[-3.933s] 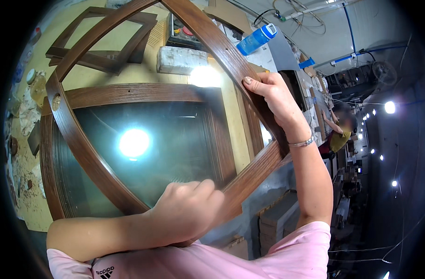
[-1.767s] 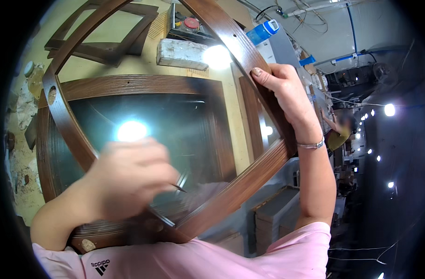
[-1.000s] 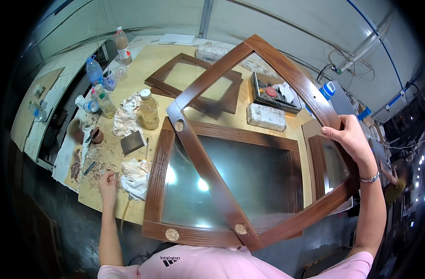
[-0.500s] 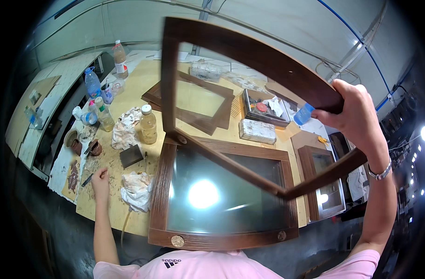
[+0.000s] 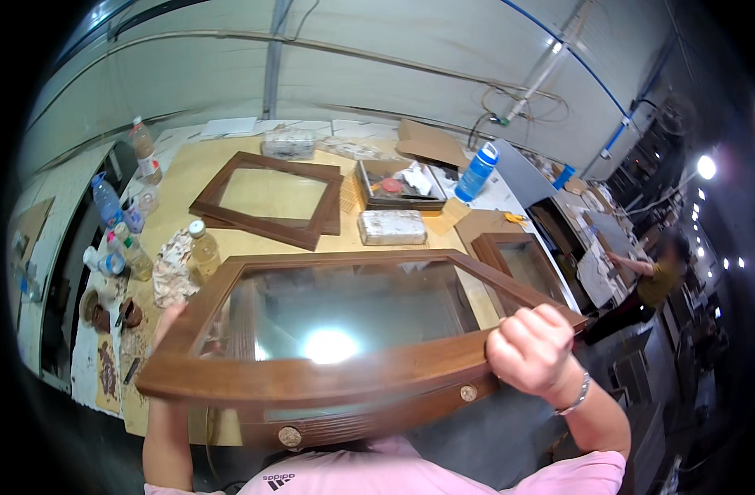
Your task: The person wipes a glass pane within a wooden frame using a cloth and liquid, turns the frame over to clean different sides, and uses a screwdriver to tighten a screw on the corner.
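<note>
A dark brown wooden frame (image 5: 311,379) with an open middle lies tilted in front of me, above a glass-paned wooden door (image 5: 357,427). The door's dark glass (image 5: 369,305) shows through the opening and reflects a bright lamp. My right hand (image 5: 530,351) is closed around the frame's near right corner, knuckles up. At the frame's left side is my left hand (image 5: 170,320), mostly hidden behind the wood; its visible part is against the outer edge. Round discs (image 5: 289,436) sit on the door's near rail.
Two stacked wooden frames (image 5: 266,161) lie farther back. Beyond the held frame are a wrapped block (image 5: 392,228), an open box (image 5: 401,186) and a blue bottle (image 5: 476,172). Bottles, a crumpled rag (image 5: 174,268) and stained pots (image 5: 130,312) crowd the left. Another person (image 5: 662,276) stands far right.
The frame has come down from its raised, upright tilt to lie flatter over the glass door. My left hand has moved from the tabletop to the frame's left side. The view has shifted right.
</note>
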`<move>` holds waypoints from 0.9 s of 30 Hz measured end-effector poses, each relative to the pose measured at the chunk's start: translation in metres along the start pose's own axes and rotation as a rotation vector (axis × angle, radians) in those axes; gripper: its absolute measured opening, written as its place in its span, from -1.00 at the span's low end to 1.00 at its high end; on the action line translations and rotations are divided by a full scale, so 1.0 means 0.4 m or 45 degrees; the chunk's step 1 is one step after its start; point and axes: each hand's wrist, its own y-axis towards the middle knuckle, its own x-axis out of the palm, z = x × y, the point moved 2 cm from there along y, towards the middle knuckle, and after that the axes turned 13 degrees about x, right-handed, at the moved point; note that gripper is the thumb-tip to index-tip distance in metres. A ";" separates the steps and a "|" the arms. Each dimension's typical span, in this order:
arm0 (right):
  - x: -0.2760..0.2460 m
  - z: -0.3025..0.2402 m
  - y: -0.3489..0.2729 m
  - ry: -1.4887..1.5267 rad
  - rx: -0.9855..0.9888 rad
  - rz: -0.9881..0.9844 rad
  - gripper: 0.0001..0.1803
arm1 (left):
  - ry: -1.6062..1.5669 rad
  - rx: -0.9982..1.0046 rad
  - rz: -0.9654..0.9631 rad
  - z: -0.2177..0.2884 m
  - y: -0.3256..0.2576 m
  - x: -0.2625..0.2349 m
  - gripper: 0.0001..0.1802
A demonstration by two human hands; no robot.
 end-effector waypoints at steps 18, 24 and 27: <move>0.254 -0.239 -0.380 0.788 0.495 -0.507 -0.26 | 1.660 0.783 -0.020 -0.192 -0.038 -0.152 -0.64; 0.256 -0.245 -0.413 0.778 0.787 -0.435 -0.26 | 2.163 0.589 -0.246 -0.089 -0.137 0.125 -0.52; 0.245 -0.245 -0.422 0.788 0.799 -0.350 -0.25 | 2.219 0.747 -0.320 -0.098 -0.136 0.102 -0.51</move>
